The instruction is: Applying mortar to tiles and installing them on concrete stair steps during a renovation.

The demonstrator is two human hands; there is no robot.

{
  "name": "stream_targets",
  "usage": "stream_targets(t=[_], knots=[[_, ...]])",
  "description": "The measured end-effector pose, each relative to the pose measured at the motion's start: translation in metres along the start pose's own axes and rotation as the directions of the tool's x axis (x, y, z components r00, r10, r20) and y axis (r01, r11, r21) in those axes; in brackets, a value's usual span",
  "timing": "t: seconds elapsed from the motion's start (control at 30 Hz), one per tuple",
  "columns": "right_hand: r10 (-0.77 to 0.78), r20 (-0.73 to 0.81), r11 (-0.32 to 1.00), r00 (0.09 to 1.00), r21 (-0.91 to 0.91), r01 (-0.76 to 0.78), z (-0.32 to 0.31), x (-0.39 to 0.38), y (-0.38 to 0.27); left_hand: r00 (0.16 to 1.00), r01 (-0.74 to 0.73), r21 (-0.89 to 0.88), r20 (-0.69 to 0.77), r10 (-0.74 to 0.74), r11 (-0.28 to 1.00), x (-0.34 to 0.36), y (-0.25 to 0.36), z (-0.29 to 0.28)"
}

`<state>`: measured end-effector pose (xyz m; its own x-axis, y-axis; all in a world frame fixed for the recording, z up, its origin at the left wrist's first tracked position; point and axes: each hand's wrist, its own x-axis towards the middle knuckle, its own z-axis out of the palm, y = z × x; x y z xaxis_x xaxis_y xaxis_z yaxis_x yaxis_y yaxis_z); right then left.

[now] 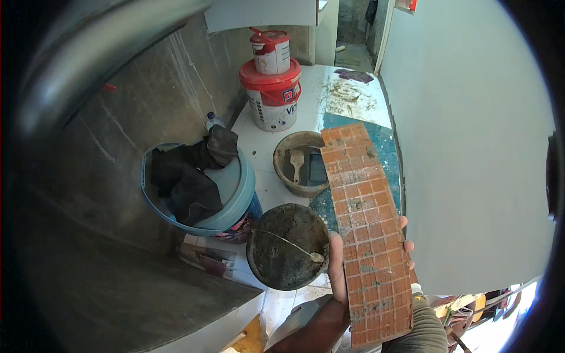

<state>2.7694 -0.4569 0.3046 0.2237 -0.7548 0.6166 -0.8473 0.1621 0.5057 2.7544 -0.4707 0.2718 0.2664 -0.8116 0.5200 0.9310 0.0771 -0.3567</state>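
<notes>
A long reddish-brown tile strip (368, 235) tilts upright in front of me, its gridded back facing me with grey smears of mortar. My left hand (337, 270) grips its left edge, the thumb lying along the side and the palm behind. My right hand (409, 250) is mostly hidden behind the strip; a few fingertips curl round the right edge just above that wrist. Left of the strip stands a black bucket (252, 267) with a thin wire handle across its top and dark matter inside. Beyond it, a round basin (280, 154) contains a flat paintbrush (297, 166) and a dark bluish square piece.
A large blue tub (244, 191) with dark cloth (188, 188) stands at left by a grey wall. Two red-lidded paint buckets (273, 112) are stacked at the back. Teal sheeting (382, 144) covers white floor tiles. A pale wall (471, 147) rises at right; a metal bar crosses upper left.
</notes>
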Motion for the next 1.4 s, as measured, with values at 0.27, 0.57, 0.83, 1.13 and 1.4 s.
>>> stream_targets(t=[0.27, 0.57, 0.83, 1.13, 1.4], knots=[[-0.080, -0.174, 0.975, 0.982, 0.189, 0.113, -0.002, 0.037, 0.037, 0.999, 0.019, -0.094, 0.029, -0.016, 0.995, 0.000, -0.002, 0.001], [-0.083, 0.030, 0.861, 0.996, 0.506, 0.056, 0.021, 0.015, 0.000, 0.999, 0.031, -0.073, -0.012, -0.032, 0.997, 0.000, -0.002, 0.008], [-0.328, 0.315, -0.313, 0.891, 0.853, -0.417, 0.142, 0.091, -0.048, 0.998, 0.050, -0.079, 0.040, -0.047, 0.996, 0.002, -0.011, 0.011], [-0.212, 0.473, -0.353, 0.855, 0.779, -0.518, 0.263, 0.041, -0.059, 0.970, 0.243, 0.195, -0.039, -0.240, 0.950, -0.007, -0.010, 0.014], [-0.168, 0.646, -0.332, 0.744, 0.674, -0.660, 0.223, -0.034, 0.061, 0.910, 0.413, 0.164, -0.099, -0.402, 0.896, -0.017, -0.045, 0.030]])
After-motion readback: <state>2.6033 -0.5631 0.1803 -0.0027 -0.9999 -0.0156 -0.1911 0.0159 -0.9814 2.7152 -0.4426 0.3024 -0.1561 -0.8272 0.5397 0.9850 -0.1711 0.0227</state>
